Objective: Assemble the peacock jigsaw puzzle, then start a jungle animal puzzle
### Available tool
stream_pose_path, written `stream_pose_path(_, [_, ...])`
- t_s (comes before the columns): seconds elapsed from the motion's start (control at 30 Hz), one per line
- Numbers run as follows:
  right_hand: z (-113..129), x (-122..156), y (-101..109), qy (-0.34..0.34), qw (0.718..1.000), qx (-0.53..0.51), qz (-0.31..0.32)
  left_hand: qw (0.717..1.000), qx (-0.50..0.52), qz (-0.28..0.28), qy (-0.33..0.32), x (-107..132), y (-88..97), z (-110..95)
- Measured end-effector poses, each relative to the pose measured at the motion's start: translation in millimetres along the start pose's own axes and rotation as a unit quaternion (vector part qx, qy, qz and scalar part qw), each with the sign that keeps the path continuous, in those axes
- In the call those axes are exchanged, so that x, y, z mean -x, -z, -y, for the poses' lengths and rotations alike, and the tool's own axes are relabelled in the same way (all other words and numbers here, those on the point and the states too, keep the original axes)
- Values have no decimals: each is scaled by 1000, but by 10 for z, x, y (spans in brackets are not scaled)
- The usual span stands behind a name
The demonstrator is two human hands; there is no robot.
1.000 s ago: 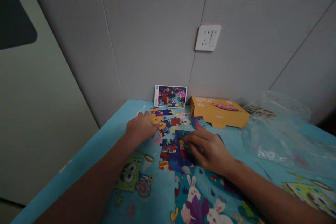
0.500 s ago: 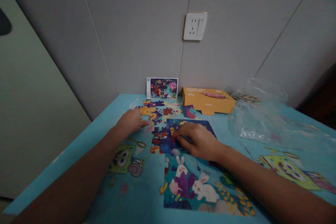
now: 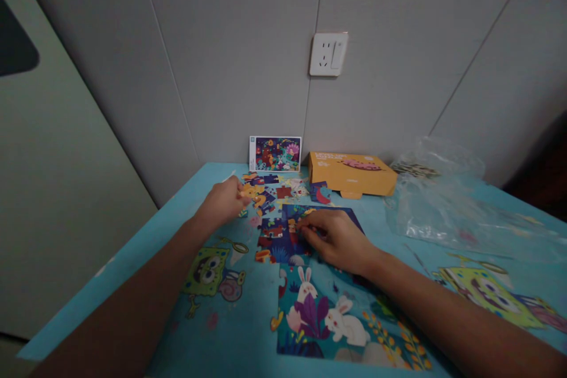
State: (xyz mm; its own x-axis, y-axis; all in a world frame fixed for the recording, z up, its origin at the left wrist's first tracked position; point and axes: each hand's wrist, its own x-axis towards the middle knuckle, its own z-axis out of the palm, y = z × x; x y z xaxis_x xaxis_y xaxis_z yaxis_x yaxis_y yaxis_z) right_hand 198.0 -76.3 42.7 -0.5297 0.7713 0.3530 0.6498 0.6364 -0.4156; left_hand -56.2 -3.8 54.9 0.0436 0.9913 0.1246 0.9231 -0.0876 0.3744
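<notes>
Ahead of me on a blue cartoon-printed tablecloth (image 3: 239, 336), a partly joined jigsaw puzzle (image 3: 321, 307) lies flat, its near edge toward six o'clock. From my left hand (image 3: 221, 199) it sits at about four o'clock; my right hand (image 3: 339, 237) is over its upper part, with the rabbit scene spreading below at six o'clock. Loose pieces (image 3: 283, 192) are scattered at three o'clock from my left hand, between the card and the puzzle.

My two hands are well apart. The left is curled, fingertips at a yellow piece (image 3: 253, 190) on the edge of that scatter; I cannot tell whether they grip it. The right has bent fingers and its tips down at the puzzle's dark blue section; whether they pinch anything I cannot tell.

The puzzle's picture stands upright to me, rabbit ears pointing to twelve, toward the wall. Its visible part stretches from six to twelve, but my right forearm hides some, so I cannot judge its true long axis. A picture card (image 3: 275, 154) leans at twelve, a yellow box (image 3: 352, 176) just beside it at one
</notes>
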Motion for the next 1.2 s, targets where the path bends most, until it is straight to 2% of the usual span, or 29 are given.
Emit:
stream_pose_path(0.07, [13,-1,-3,-19,1000,-20,-1,982,174,21,-77,39,-25,-99])
stream_pose_path(0.13, [34,-2,-24,-45,997,-59,-10,926,335,108,-139,107,-78,-204])
stream_pose_path(0.2, [56,-6,-66,-76,992,-104,-14,872,421,187,-166,181,-150,-288])
stream_pose_path(0.27, [70,-11,-119,-104,984,-148,-7,845,444,236,-183,230,-214,-330])
stream_pose_path(0.33, [75,-18,-164,-132,972,-193,7,861,409,225,-201,236,-245,-327])
stream_pose_path(0.4, [81,-19,-187,-162,959,-232,15,904,324,158,-231,204,-237,-288])
stream_pose_path(0.47, [108,-7,-184,-177,947,-266,27,929,224,92,-280,158,-211,-233])
stream_pose_path(0.53, [172,25,-170,-165,941,-291,47,928,146,81,-333,121,-201,-181])
stream_pose_path(0.63, [324,94,-163,-125,948,-278,91,914,96,120,-374,94,-235,-134])
stream_pose_path(0.73, [464,147,-186,-57,961,-245,117,915,91,149,-364,86,-284,-130])
stream_pose_path(0.8, [511,157,-210,-31,960,-248,130,919,93,152,-353,80,-301,-141])
stream_pose_path(0.93, [523,149,-255,-91,940,-289,159,921,86,135,-355,72,-317,-156])
stream_pose_path(1.03, [538,156,-272,-106,922,-324,183,932,74,92,-344,61,-340,-147])
stream_pose_path(1.13, [569,172,-272,-62,948,-262,168,947,48,46,-314,35,-369,-121])
stream_pose_path(1.2, [582,181,-270,-34,967,-210,140,951,41,46,-303,18,-385,-102])
